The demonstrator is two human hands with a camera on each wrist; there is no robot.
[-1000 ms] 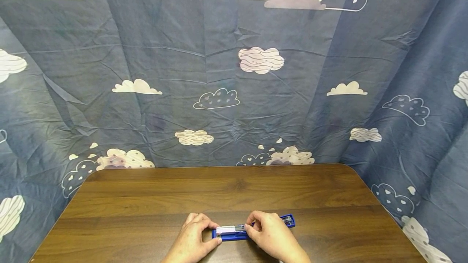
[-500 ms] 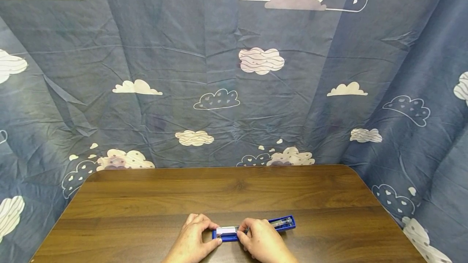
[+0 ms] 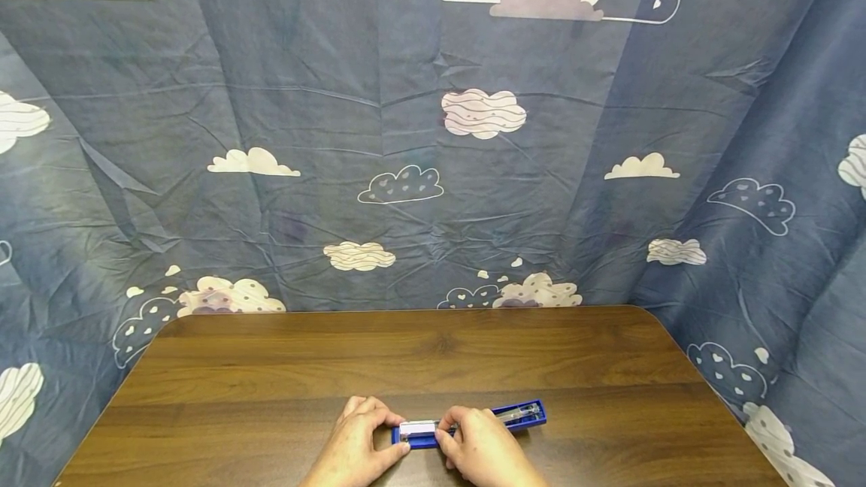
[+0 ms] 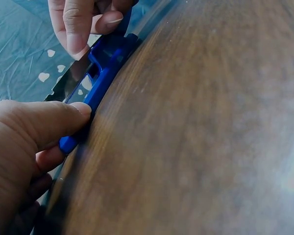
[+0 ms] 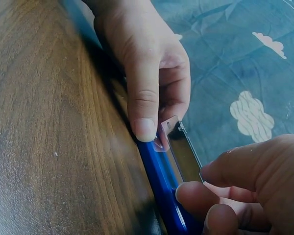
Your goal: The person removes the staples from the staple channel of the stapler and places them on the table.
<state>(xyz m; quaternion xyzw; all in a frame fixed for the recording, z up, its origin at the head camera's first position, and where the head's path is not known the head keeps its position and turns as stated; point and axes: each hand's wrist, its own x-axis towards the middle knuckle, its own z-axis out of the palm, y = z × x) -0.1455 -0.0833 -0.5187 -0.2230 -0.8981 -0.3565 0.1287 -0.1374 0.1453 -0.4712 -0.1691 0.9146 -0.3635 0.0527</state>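
An opened blue stapler (image 3: 422, 442) lies stretched out on the table, its shiny metal magazine (image 3: 417, 429) facing up. At the near left end my left hand (image 3: 358, 438) grips the blue base, with the thumb (image 4: 81, 110) on its near side. My right hand (image 3: 483, 442) pinches the magazine around the stapler's middle. In the right wrist view, its thumb and fingertips (image 5: 191, 191) sit at the edge of the reflective channel (image 5: 181, 152). Beyond the right hand, the flipped-back blue top (image 3: 524, 413) shows metal parts inside. I cannot tell whether the right fingers also hold a small piece.
The brown wooden table (image 3: 271, 367) extends on all visible sides of the stapler. Behind its rear edge hangs a dark blue curtain (image 3: 325, 126) with white clouds, which also wraps round the left and right sides.
My right hand has slid left along the stapler, toward my left hand, uncovering more of the flipped-back top. The left hand has stayed in place.
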